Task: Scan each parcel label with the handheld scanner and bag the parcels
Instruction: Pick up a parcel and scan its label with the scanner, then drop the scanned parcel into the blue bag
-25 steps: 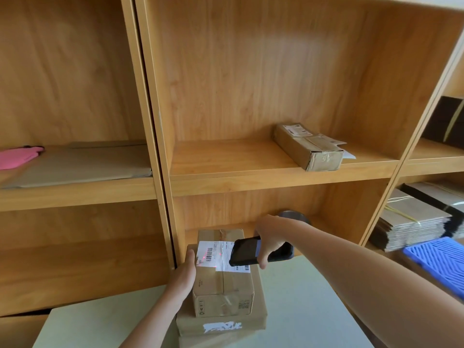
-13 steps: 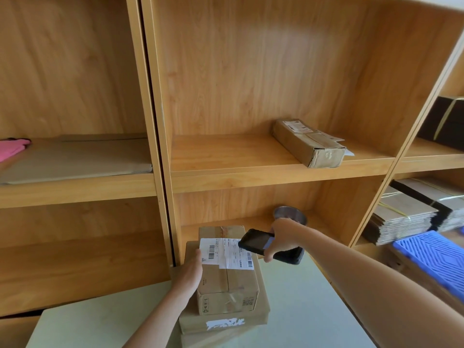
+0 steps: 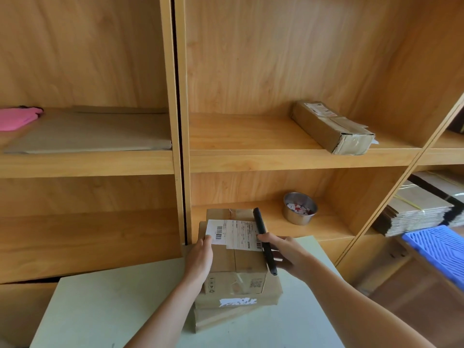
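Swinging away from the label point(image 3: 233, 234) since the earlier frames, the handheld scanner point(image 3: 265, 241) is now lying edge-on along the right side of the top parcel point(image 3: 236, 257), no longer hovering flat over the barcode. Fingers point(image 3: 267, 238) of the right hand point(image 3: 286, 254) are curling round the scanner's body and gripping it. Straight fingers point(image 3: 207, 241) of the left hand point(image 3: 199, 259) are pressing flat against the parcel's left side, their tips touching the label's lower left corner. That parcel is sitting on a stack of two larger parcels point(image 3: 236, 301) at the far edge of the pale green counter point(image 3: 105, 307).

Behind the counter, wooden shelving point(image 3: 251, 156) is filling the room's wall. A steel bowl point(image 3: 300, 208) holding paper scraps is resting on the lower shelf, near the stack. One long taped parcel point(image 3: 331, 126) is lying on the shelf above. Flat cardboard point(image 3: 95, 133) and something pink point(image 3: 18, 118) are occupying the left bay; bundled flattened cartons point(image 3: 414, 212) and a blue plastic piece point(image 3: 442, 249) are showing at right.
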`<action>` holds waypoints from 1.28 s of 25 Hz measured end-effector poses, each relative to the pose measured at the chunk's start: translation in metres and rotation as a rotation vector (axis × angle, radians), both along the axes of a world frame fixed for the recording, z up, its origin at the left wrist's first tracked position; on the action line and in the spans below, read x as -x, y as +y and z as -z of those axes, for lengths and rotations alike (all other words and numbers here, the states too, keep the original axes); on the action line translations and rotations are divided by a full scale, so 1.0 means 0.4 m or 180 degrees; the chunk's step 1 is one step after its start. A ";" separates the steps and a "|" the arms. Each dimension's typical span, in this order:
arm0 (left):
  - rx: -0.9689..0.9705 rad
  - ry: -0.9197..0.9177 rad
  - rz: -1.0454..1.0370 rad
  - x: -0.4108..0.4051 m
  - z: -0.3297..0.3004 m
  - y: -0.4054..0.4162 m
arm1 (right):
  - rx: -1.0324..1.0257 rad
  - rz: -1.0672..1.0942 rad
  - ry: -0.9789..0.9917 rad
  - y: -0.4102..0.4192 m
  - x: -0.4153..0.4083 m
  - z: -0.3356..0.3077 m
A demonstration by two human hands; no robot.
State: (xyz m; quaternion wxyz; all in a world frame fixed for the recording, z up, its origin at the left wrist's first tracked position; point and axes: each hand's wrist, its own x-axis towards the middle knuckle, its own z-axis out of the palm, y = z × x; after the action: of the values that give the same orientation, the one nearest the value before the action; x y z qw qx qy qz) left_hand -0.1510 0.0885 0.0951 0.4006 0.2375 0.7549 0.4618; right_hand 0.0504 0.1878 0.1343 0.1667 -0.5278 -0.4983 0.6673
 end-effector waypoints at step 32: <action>0.0878 -0.0769 -0.2570 0.665 0.193 -0.846 | 0.0772 -0.2513 -0.0409 -0.564 0.994 0.291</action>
State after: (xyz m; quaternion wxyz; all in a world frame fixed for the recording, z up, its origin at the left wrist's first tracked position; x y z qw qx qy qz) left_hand -0.4168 -0.2499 0.0178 0.3014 -0.1877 0.7895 0.5006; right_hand -0.3470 -0.0376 0.0178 -0.1967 -0.3526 -0.5896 0.6995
